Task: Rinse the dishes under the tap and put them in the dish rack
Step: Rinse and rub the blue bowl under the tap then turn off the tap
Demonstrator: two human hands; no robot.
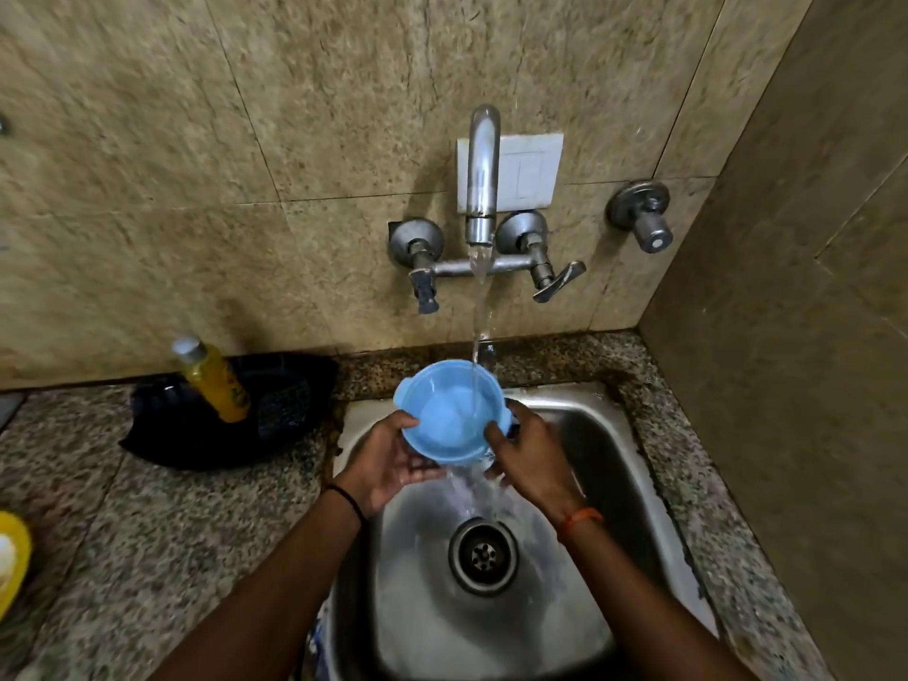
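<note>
Blue plastic, a small bowl (pixel 448 417) with side lugs sits between both hands over the steel sink (pixel 614 435), tilted toward the person. The left hand (pixel 388 457) cups it from below and the side, thumb hooked over the near left rim, so that grip is closed around the bowl. The right hand (pixel 528 452) holds the opposite side, thumb curled over the right rim and fingers wrapped behind; that grip too is holding the bowl.

Straight above the two grips, the tap (pixel 482 174) on the wall is running, and its stream (pixel 479 331) falls into the right part of the bowl. Water spills from the bowl's near edge, just below and between the grips, down toward the drain (pixel 483 554) in the sink floor.

A black band (pixel 350 501) circles the left wrist and an orange thread (pixel 580 518) the right.

Left of the left-hand grip, on the speckled stone table (pixel 147 533), a yellow bottle (pixel 212 380) stands on a dark, blurred object (pixel 275 420) that cannot be identified. Far left of both grips, at the frame edge, a yellow item (pixel 14 557) is partly in view.
</note>
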